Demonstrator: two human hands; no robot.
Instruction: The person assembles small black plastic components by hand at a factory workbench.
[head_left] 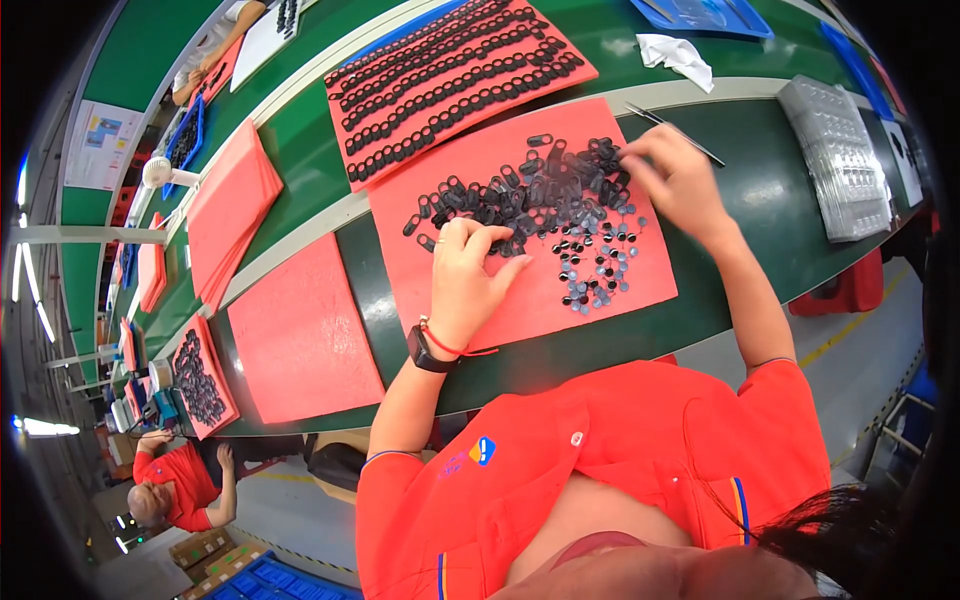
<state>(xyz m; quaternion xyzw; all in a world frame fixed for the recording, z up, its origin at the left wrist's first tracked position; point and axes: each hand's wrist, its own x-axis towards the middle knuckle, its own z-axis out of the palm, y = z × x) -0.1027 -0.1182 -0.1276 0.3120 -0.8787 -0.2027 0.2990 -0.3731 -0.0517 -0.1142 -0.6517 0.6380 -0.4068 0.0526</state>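
A heap of small black oval parts with ring-shaped ends [505, 200] lies on a pink foam mat [450, 300] in front of me. At its near left edge, my left hand [465, 270] rests with bent fingers, the thumb apart from them. My right hand [680, 180] is over the mat's right side, thumb and forefinger apart beside the heap; its fingertips are slightly blurred. Close behind that hand is a pair of metal tweezers [708, 152]. Between the hands, nearer to me, small round black and grey discs [597, 262] are scattered. The heap's middle is blurred.
Beyond the mat, another pink mat [575, 70] carries rows of black parts. A bare pink mat [305, 330] and stacked pink sheets [232, 210] lie left. Clear plastic trays [835, 160] stand right, a white cloth [675, 60] behind. A co-worker [185, 485] sits at lower left.
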